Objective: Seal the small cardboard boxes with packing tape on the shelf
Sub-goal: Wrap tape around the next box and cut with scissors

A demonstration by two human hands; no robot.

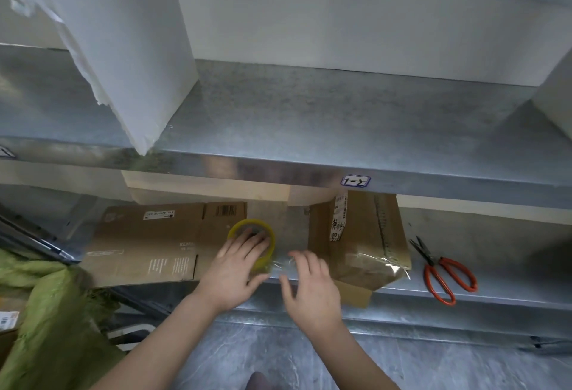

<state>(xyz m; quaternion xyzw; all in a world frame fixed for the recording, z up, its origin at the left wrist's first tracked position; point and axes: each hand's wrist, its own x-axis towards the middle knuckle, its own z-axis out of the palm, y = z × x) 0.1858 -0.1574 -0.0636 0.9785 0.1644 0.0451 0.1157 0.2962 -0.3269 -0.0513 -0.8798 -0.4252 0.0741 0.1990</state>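
A yellow-cored roll of clear packing tape (263, 231) stands on the lower metal shelf (510, 284). My left hand (235, 272) grips the roll, fingers through its core and thumb below. A strip of clear tape (368, 261) runs from the roll across the front of a small cardboard box (362, 234) to its right. My right hand (309, 284) lies on that strip near the box's left edge with fingers spread. Whether it pinches the tape is unclear. The box's bottom front flap hangs over the shelf edge.
A flattened cardboard box (148, 244) lies on the shelf left of the roll. Orange-handled scissors (442, 272) lie right of the small box. White blocks stand on the upper shelf (340, 129). Green fabric (46, 312) sits at lower left.
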